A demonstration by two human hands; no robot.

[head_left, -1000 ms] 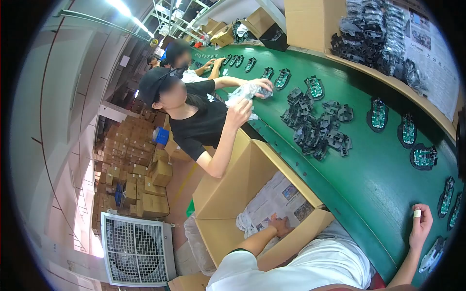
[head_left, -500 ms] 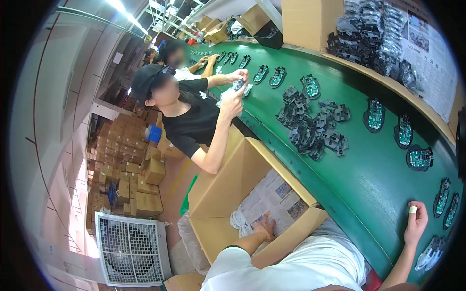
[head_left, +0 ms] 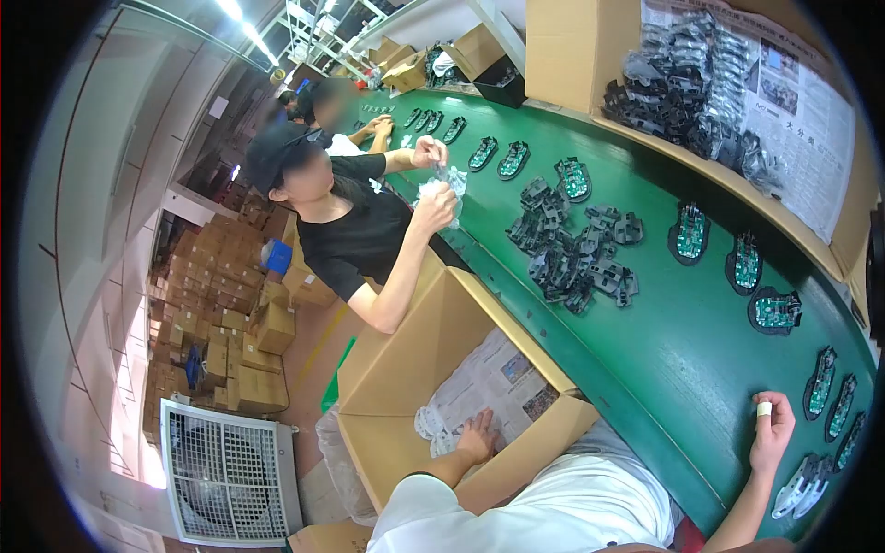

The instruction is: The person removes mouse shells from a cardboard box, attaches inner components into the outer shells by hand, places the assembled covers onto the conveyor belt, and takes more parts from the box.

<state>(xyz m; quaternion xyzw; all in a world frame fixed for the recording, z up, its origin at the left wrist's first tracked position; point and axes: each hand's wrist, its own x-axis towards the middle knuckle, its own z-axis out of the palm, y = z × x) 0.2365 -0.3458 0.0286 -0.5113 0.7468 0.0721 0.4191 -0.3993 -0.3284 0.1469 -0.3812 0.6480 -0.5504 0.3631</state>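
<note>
Got wrinkly grey printed newspaper (head_left: 479, 369) lining a smooth tan cardboard box (head_left: 406, 323), under a left hand (head_left: 477, 438) with fingers a bit spread. Also got a right hand (head_left: 772, 429), fingers loosely curled together, on the slick green bench (head_left: 645, 350) near oval, black-rimmed circuit boards (head_left: 689, 233).

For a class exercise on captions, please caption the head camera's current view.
Left hand inside a cardboard box, right hand at the green bench.

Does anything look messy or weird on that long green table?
The dark plastic parts lie in a jumbled heap on the green table, messy next to the separately laid circuit boards. Maybe that's fine; nothing looks broken or spilled.
</note>
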